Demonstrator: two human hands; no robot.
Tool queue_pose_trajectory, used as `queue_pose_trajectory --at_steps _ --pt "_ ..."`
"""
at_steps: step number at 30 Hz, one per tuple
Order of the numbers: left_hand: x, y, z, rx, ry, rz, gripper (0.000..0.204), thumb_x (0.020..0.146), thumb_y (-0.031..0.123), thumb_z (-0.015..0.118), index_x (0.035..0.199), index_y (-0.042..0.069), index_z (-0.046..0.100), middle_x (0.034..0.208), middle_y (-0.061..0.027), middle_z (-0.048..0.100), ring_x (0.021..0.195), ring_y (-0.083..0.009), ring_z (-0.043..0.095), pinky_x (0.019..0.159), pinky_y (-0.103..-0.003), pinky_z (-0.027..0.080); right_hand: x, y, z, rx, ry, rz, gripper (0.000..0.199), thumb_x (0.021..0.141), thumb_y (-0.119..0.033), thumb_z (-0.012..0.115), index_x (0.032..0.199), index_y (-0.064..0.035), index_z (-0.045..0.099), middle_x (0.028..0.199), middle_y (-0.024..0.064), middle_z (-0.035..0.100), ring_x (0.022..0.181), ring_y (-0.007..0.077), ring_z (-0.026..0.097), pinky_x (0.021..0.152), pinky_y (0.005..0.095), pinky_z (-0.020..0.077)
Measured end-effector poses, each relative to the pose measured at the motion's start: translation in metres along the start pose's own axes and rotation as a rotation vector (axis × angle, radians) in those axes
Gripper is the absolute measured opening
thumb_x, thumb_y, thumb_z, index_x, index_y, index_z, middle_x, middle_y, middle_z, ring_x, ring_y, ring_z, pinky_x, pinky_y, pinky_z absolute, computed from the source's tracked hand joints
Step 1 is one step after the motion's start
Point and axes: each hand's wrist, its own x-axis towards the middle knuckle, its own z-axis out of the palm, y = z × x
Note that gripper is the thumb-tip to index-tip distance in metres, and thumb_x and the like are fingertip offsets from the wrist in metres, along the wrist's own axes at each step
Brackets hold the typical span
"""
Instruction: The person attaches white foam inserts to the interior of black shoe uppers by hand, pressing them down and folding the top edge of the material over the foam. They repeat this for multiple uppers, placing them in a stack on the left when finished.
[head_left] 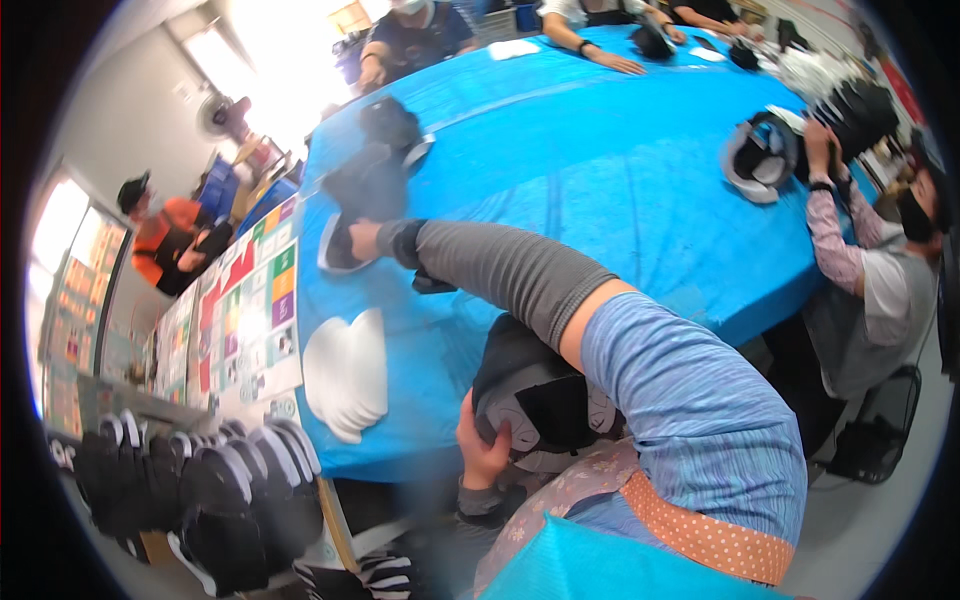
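Blue-covered table [600, 180] is carrying everything. Stack of white insoles [347, 375] is lying near its left edge. Dark shoes [375, 165] are sitting further up the left side, one [340, 245] lying sole-edge out just below them. Black-and-white shoe [760, 155] is resting near the right edge. White sheets [513, 48] are lying at the far end.

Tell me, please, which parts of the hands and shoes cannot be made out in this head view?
- Right hand: reaches a dark shoe far across the blue table; motion blur hides its grip.
- Left hand: holds a black shoe; the right arm covers the shoe's upper part.
- White insole stack: too blurred to count.
- Rack shoes: cut off by the fisheye rim.
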Motion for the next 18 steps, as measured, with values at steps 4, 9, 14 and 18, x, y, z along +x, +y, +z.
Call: queue_pose_trajectory --at_steps 4,9,14,18 --pt "0.002 0.000 0.007 -0.153 -0.009 -0.084 0.061 0.085 0.001 0.063 0.143 -0.009 0.046 0.134 -0.0209 0.059 0.128 -0.0281 0.055 0.109 -0.037 0.040 -0.041 0.029 -0.030 0.646 0.645 0.432 0.019 0.082 -0.013 0.059 0.082 -0.0070 0.077 0.083 0.0158 0.074 0.082 0.0370 0.071 0.073 0.0446 0.0557" --pt "0.001 -0.010 -0.002 -0.042 -0.046 -0.032 0.058 0.088 0.007 0.064 0.141 -0.008 0.047 0.135 -0.0204 0.058 0.127 -0.0282 0.055 0.109 -0.038 0.041 -0.129 0.158 -0.117 -0.192 0.499 0.356 0.012 0.081 -0.022 0.068 0.082 -0.0114 0.075 0.080 0.0146 0.072 0.079 0.0354 0.072 0.068 0.0487 0.0558" --pt "0.001 -0.003 -0.002 0.022 -0.013 0.033 0.059 0.088 0.008 0.065 0.142 -0.007 0.047 0.130 -0.0193 0.062 0.121 -0.0271 0.059 0.104 -0.038 0.045 -0.219 0.209 -0.157 1.289 0.767 0.720 0.030 0.090 -0.017 0.068 0.117 -0.0069 0.073 0.106 0.0081 0.076 0.095 0.0222 0.074 0.079 0.0380 0.0565" --pt "0.000 0.002 -0.003 0.008 -0.032 0.022 0.058 0.088 0.006 0.064 0.142 -0.007 0.047 0.123 -0.0170 0.066 0.114 -0.0230 0.063 0.099 -0.035 0.048 -0.237 0.210 -0.155 1.239 0.690 0.700 0.036 0.096 -0.021 0.064 0.129 -0.0040 0.067 0.120 0.0061 0.070 0.112 0.0164 0.065 0.093 0.0321 0.0495"
